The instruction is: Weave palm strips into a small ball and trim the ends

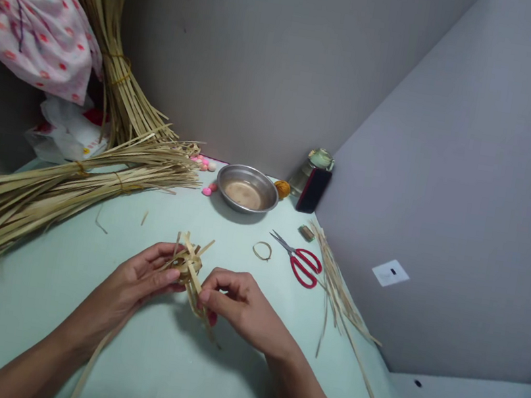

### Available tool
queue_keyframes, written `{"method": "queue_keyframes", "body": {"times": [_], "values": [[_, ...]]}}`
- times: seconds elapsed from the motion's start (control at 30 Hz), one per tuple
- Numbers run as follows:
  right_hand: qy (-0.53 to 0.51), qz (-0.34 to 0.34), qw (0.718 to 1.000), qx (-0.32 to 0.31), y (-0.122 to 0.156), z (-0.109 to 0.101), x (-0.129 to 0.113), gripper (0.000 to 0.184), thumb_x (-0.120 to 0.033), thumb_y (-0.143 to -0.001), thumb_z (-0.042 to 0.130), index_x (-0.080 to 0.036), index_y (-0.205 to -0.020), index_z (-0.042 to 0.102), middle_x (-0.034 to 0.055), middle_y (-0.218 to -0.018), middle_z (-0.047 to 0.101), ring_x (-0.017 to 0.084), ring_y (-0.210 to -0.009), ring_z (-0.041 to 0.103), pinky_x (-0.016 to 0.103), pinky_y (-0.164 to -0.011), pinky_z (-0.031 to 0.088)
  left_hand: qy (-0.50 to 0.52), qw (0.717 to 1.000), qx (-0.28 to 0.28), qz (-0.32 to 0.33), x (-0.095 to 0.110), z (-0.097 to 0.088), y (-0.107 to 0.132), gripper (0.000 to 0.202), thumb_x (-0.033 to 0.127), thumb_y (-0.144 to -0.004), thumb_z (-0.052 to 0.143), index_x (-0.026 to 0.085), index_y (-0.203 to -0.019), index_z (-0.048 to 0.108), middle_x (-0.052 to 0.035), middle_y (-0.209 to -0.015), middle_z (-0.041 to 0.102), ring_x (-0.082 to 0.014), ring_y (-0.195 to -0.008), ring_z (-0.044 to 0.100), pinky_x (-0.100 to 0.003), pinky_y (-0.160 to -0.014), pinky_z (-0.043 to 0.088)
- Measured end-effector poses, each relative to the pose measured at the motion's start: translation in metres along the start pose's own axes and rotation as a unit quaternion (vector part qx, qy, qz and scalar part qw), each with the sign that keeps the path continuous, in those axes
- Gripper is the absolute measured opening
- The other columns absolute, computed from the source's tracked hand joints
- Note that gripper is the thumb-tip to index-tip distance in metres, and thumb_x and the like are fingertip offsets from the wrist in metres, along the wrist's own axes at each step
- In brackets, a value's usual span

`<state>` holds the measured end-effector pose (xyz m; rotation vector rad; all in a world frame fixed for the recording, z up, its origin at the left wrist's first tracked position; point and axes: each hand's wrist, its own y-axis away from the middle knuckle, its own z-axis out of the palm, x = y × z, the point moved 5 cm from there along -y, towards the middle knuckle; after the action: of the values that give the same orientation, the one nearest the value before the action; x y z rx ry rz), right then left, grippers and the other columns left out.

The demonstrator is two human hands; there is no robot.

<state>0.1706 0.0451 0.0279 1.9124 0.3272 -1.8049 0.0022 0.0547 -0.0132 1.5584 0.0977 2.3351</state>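
Above the front middle of the table, my left hand (153,274) grips a small, partly woven piece of flat straw strips (187,266), thumb on its near side. Several loose strip ends stick out from the piece at the top and at the lower right. My right hand (230,300) is just to the right, thumb and forefinger pinched on a strip (196,282) that runs out of the weave. A long strip (89,365) trails down past my left wrist. The fingertips behind the woven piece are hidden.
Straw bundles (62,188) lie at left, another bundle (123,84) leaning on the wall. Behind my hands are a metal bowl (244,208) of liquid, pink balls (207,191), and a phone (314,191) against a jar. Red-handled scissors (305,268), a straw ring (262,250) and loose strips (340,283) lie right.
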Motion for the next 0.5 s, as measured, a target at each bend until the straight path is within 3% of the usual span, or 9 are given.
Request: {"method": "queue_keyframes", "body": {"times": [0.17,0.33,0.5], "values": [[-0.005,0.013,1.0,-0.005,0.0001,-0.0005,0.0035,0.019,-0.031,-0.086,0.066,-0.017,-0.073,0.063,0.0,-0.072,0.06,0.012,-0.062,0.054,0.025,-0.062,0.044,-0.019,1.0,-0.012,0.013,0.0011,0.0003,-0.0002,0.032,0.036,-0.081,0.08,0.026,-0.11,0.073,-0.0064,-0.119,0.077,-0.0267,-0.107,0.069,-0.034,-0.086,0.058],[-0.019,0.011,1.0,0.011,-0.0007,-0.0023,0.0078,0.017,-0.027,-0.086,0.065,-0.016,-0.073,0.063,0.0002,-0.072,0.061,0.011,-0.061,0.053,0.024,-0.061,0.044,-0.048,0.998,0.002,0.032,0.0039,-0.001,0.0007,0.034,0.04,-0.08,0.081,0.026,-0.109,0.071,-0.0072,-0.117,0.076,-0.0285,-0.107,0.069,-0.04,-0.093,0.055],[-0.013,-0.008,0.999,0.035,-0.0021,-0.004,0.0061,0.037,-0.045,-0.088,0.07,-0.016,-0.067,0.059,-0.0011,-0.065,0.058,0.01,-0.057,0.049,0.024,-0.059,0.04,-0.094,0.995,0.015,0.039,0.0046,0.0006,0.0034,0.033,0.04,-0.077,0.084,0.027,-0.104,0.071,-0.0056,-0.114,0.077,-0.0306,-0.114,0.066,-0.04,-0.101,0.048]]}}
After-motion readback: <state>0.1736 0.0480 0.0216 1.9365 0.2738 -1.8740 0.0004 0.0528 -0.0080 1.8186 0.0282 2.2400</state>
